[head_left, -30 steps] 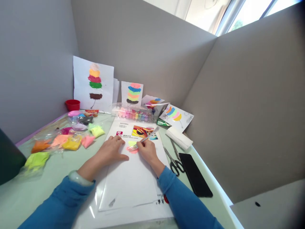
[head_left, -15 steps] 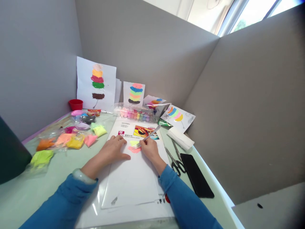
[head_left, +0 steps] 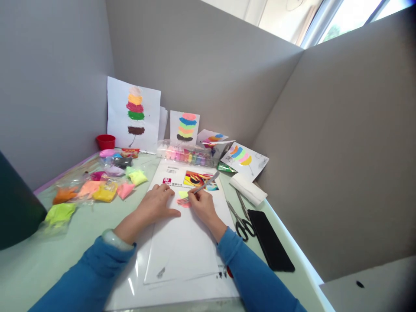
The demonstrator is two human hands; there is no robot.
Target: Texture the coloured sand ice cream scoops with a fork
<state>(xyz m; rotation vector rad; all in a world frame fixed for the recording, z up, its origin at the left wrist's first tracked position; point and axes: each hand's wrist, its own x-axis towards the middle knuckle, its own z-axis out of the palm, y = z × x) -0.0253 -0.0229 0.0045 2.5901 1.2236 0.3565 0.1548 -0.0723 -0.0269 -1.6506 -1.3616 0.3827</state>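
My right hand is closed round a metal fork, whose tines rest on a pink and yellow-green patch of clay on a white sheet of paper. My left hand lies flat with fingers spread on the sheet, just left of the clay patch. Both arms wear blue sleeves.
Bags of coloured clay lie at the left, a red cup behind them. A clear tray of clay pots and several clay pictures stand at the back. Scissors, a black phone and a folded tissue lie at the right.
The fork's tines have shifted slightly over the clay patch. My left hand stays pressed on the paper. The view has drifted a little.
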